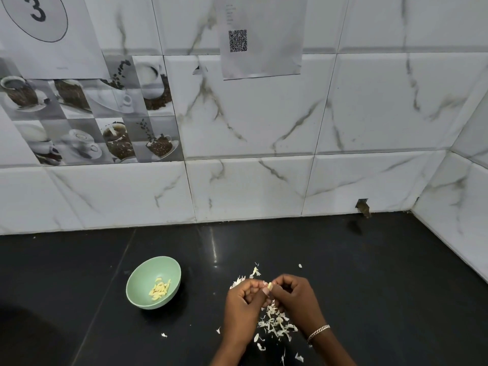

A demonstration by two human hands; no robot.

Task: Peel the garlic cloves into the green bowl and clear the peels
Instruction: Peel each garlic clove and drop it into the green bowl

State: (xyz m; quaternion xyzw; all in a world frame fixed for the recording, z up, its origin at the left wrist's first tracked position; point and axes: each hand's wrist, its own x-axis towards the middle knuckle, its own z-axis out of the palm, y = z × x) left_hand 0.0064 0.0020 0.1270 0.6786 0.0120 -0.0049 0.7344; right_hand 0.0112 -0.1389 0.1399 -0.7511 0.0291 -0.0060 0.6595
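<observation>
Down at the near edge, a loose heap of papery white peels (276, 322) lies on the black surface (383, 273), spread between the person's two forearms, with a few stray flakes off to the left and toward the bottom. A silver chain bracelet (319, 332) circles the right wrist. Just above the heap, the left hand (244, 299) and the right hand (297, 294) meet, fingers curled inward. Between their fingertips sits a small pale garlic clove (269, 286), and each hand's grip pinches it, the left thumb pressed against its lower side. More peels show just past the knuckles, and a single flake lies apart to the right. To the left of the hands, well apart from them, the green bowl (148, 270) stands upright on the surface, holding a small pile of yellowish peeled cloves (159, 289) at its bottom. Farther back, the surface ends at a wall of white marble-patterned tiles (264, 186), with a small dark hole (363, 206) low on the right. Higher up on the left sits a panel of coffee-cup picture tiles (92, 109); above it hangs a paper sheet printed with a circled 3 (37, 11), and a second sheet bearing a QR code (237, 40) hangs near the centre.
</observation>
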